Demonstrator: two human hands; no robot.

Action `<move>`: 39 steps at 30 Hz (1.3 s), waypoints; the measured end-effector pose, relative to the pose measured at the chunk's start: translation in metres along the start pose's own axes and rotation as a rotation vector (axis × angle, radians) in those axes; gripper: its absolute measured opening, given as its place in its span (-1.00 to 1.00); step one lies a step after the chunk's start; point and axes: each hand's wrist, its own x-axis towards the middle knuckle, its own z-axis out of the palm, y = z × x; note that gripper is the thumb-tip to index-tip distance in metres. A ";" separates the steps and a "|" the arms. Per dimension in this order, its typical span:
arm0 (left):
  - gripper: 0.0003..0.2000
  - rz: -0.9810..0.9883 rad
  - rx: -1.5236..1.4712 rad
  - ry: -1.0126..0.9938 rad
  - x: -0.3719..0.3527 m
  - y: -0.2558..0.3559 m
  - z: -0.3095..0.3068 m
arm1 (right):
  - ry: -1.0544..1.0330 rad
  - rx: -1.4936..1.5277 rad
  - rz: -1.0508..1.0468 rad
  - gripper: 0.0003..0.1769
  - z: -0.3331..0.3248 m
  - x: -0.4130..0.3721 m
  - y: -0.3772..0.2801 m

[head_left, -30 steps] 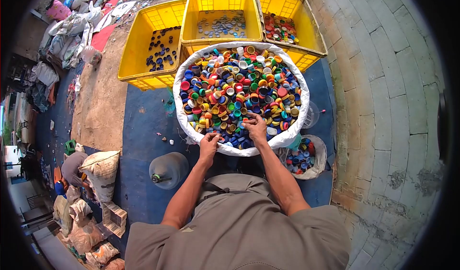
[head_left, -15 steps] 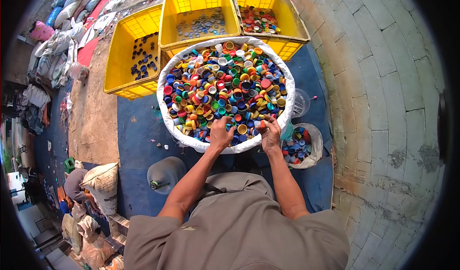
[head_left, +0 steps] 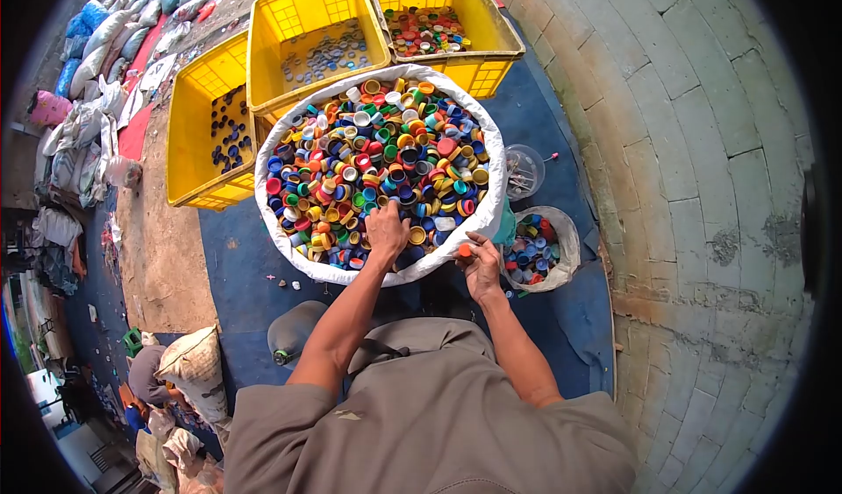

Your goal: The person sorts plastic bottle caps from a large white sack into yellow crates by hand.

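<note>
A wide white-rimmed sack [head_left: 497, 134] full of mixed coloured bottle caps [head_left: 351, 174] stands in front of me. My left hand [head_left: 388, 233] reaches over its near edge, fingers apart and touching the caps; their tips are partly hidden among them. At the sack's near right rim, my right hand [head_left: 481, 270] pinches an orange-red bottle cap [head_left: 465, 250]. Just right of that hand is a smaller whitish sack [head_left: 568, 270] holding blue, red and clear caps.
Behind the big sack stand yellow crates: one [head_left: 189, 130] with dark caps, one [head_left: 263, 51] with pale caps, one [head_left: 491, 20] with red and mixed caps. A clear tub [head_left: 533, 171] sits right, near a brick wall [head_left: 693, 169]. A large jug [head_left: 294, 332] lies left. Another person [head_left: 149, 375] bends beside sacks.
My right hand has drawn back from the caps to the sack's rim, with the orange-red cap showing in its fingers. My left hand still works among the caps. The view has shifted right.
</note>
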 end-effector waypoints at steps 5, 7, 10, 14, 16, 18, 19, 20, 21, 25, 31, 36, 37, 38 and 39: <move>-0.70 -0.094 -0.196 0.092 -0.001 -0.011 0.005 | 0.028 -0.025 -0.026 -0.62 0.004 0.011 -0.002; -0.72 -0.300 -0.761 -0.018 -0.001 -0.013 -0.006 | 0.020 0.007 -0.041 -0.62 0.011 0.013 -0.003; -0.79 -0.614 -1.665 -0.095 -0.003 -0.010 -0.028 | -0.031 0.062 -0.002 -0.63 0.011 0.016 -0.006; -0.82 -0.765 -2.072 -0.067 -0.007 -0.028 -0.042 | -0.059 0.158 0.088 -0.73 0.008 0.029 0.005; -0.82 -0.790 -2.202 -0.066 -0.008 -0.039 -0.041 | -0.057 0.146 0.106 -0.81 0.018 0.029 0.008; -0.85 -0.863 -2.141 -0.013 -0.008 -0.044 -0.046 | -0.055 0.118 0.126 -0.83 0.027 0.029 0.010; -0.86 -0.884 -2.125 -0.007 -0.008 -0.045 -0.052 | -0.064 0.104 0.140 -0.85 0.032 0.028 0.010; -0.87 -0.903 -2.110 -0.001 -0.007 -0.046 -0.057 | -0.069 0.079 0.137 -0.85 0.038 0.027 0.011; -0.79 -0.891 -2.145 0.004 -0.008 -0.054 -0.052 | -0.074 0.055 0.133 -0.86 0.043 0.027 0.011; -0.81 -0.965 -2.129 -0.013 -0.010 -0.071 -0.046 | -0.120 0.012 0.141 -0.83 0.048 0.030 0.021; -0.83 -0.949 -2.087 0.075 -0.015 -0.073 -0.047 | -0.117 -0.045 0.163 -0.81 0.056 0.027 0.026; -0.82 -1.193 -2.047 -0.023 -0.019 -0.054 -0.079 | -0.104 -0.054 0.181 -0.80 0.055 0.026 0.030; -0.81 -1.140 -2.058 -0.074 -0.020 -0.058 -0.075 | -0.107 -0.060 0.180 -0.80 0.054 0.027 0.031; -0.80 -1.087 -2.068 -0.124 -0.023 -0.065 -0.070 | -0.111 -0.067 0.178 -0.79 0.052 0.027 0.033; -0.79 -1.032 -2.076 -0.173 -0.023 -0.067 -0.070 | -0.116 -0.073 0.176 -0.79 0.052 0.028 0.033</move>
